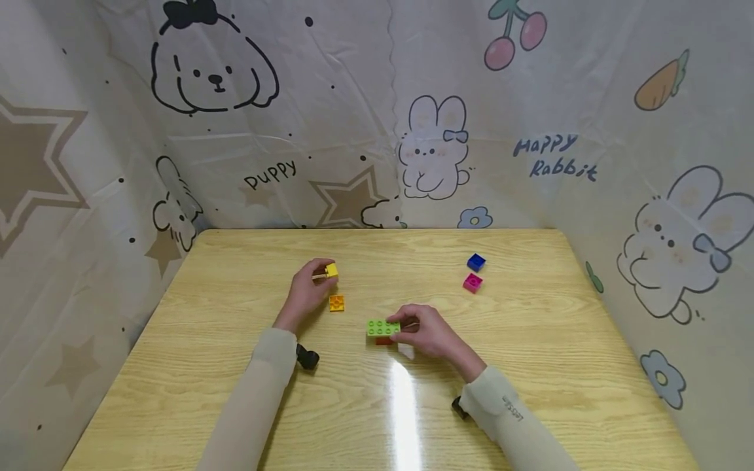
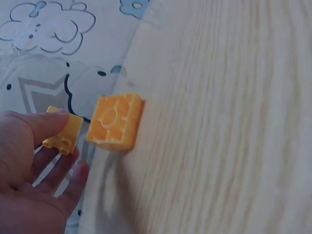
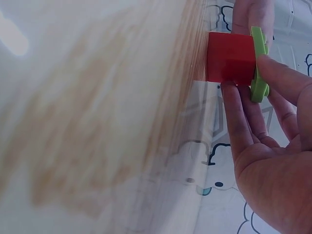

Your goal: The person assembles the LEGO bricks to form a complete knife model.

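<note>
While the left hand point(image 1: 306, 292) pinches a small yellow brick point(image 1: 332, 269) just above the orange brick point(image 1: 336, 303) at frame centre, the right hand point(image 1: 429, 332) below pinches a green plate point(image 1: 383, 327) stacked on a red brick point(image 3: 230, 63).

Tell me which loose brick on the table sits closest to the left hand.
The orange brick, lying just beside the left hand, which pinches a yellow brick. The blue brick and pink brick lie far off on the table's right side.

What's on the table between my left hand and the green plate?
An orange brick lies there, between left hand and green plate, seen in the head view.
</note>
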### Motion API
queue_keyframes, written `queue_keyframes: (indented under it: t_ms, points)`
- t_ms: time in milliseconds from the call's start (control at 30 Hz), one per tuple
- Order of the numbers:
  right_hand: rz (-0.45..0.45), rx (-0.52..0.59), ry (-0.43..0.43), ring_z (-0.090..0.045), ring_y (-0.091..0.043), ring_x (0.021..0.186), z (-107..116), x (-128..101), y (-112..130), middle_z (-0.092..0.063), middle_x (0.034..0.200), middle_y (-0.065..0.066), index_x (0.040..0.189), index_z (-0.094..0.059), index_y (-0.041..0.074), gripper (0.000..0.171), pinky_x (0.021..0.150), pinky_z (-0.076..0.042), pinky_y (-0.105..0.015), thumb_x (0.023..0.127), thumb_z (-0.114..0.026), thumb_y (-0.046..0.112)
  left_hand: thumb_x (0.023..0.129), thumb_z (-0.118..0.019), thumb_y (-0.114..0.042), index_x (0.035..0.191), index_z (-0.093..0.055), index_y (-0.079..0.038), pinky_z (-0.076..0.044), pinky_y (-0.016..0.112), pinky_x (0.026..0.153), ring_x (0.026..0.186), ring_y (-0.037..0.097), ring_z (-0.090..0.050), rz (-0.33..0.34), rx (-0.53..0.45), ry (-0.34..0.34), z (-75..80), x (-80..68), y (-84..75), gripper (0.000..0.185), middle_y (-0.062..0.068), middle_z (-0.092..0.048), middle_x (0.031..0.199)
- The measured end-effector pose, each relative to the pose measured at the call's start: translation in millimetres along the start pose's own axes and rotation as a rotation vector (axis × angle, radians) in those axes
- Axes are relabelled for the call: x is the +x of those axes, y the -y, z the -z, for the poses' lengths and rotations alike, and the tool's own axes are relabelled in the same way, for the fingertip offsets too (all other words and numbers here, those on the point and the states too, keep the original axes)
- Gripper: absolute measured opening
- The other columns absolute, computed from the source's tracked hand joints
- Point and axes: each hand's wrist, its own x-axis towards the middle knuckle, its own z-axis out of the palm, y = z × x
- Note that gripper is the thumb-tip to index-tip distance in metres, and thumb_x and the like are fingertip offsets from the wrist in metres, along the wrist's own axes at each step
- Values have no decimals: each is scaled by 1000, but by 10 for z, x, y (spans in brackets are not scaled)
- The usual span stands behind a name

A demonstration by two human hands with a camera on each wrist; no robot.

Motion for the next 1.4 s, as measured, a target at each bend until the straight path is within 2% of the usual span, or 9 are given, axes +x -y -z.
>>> queue_keyframes:
  t_ms: [200, 433, 633, 800, 867, 1000, 1100, 1333, 1400]
  points:
    - [-16, 3, -5, -65, -15, 95, -2, -8, 13, -66, 105, 1, 107, -70, 18, 26, 83, -54, -26, 82, -76, 13, 91, -65, -20, 131, -54, -12, -50, 36, 96, 116, 20, -51, -13, -58, 12, -26, -78, -94, 42, 3, -54, 127]
    - [-14, 11, 3, -65, -16, 97, -6, 0, 3, -66, 106, 0, 107, -69, 17, 26, 85, -54, -27, 82, -76, 14, 89, -69, -23, 127, -56, -20, -50, 33, 96, 115, 18, -51, -23, -151, 47, -73, -217, -246, 40, 2, -55, 123]
    - [-16, 10, 3, -65, -16, 97, -13, 14, -11, -66, 106, 0, 107, -69, 18, 25, 85, -54, -28, 83, -76, 15, 86, -73, -21, 122, -58, -14, -51, 36, 95, 111, 20, -54, -91, -214, 77, -147, -366, -401, 39, 5, -57, 118]
    - [-13, 12, 2, -65, -17, 98, -40, 7, -20, -66, 107, 0, 108, -69, 19, 26, 85, -54, -28, 83, -76, 16, 86, -73, -24, 121, -60, -15, -50, 43, 96, 110, 22, -55, -119, -197, 119, -207, -507, -472, 39, 5, -59, 118]
    - [-20, 9, 5, -65, -15, 98, -37, 3, -8, -66, 107, 2, 108, -69, 20, 26, 85, -54, -26, 83, -76, 15, 85, -73, -29, 120, -60, -21, -50, 44, 95, 108, 20, -57, -125, -189, 136, -252, -529, -428, 38, 0, -60, 117]
    - [-15, -10, 8, -64, -13, 97, -24, 4, 8, -65, 109, 4, 110, -68, 20, 28, 85, -54, -26, 84, -75, 16, 85, -73, -32, 122, -62, -21, -49, 49, 96, 107, 20, -58, -133, -179, 167, -306, -594, -488, 39, -5, -61, 117]
    - [-9, -28, 5, -64, -13, 97, -16, 2, 16, -65, 110, 3, 110, -67, 21, 29, 85, -54, -27, 83, -75, 16, 86, -72, -33, 122, -63, -20, -49, 49, 94, 105, 15, -58, -169, -143, 187, -337, -638, -533, 40, -9, -61, 116]
    - [-21, -33, 8, -65, -14, 99, -15, 10, 16, -65, 112, 2, 113, -65, 22, 30, 85, -54, -27, 85, -74, 18, 85, -73, -30, 120, -64, -29, -48, 50, 93, 102, 10, -57, -258, -98, 223, -381, -723, -578, 36, -13, -61, 113]
    - [-23, -37, 9, -65, -15, 99, -13, 12, 12, -65, 112, 1, 114, -65, 21, 31, 85, -54, -28, 85, -74, 18, 85, -73, -30, 121, -64, -26, -48, 50, 94, 102, 10, -57, -272, -98, 230, -400, -730, -570, 37, -12, -61, 113]
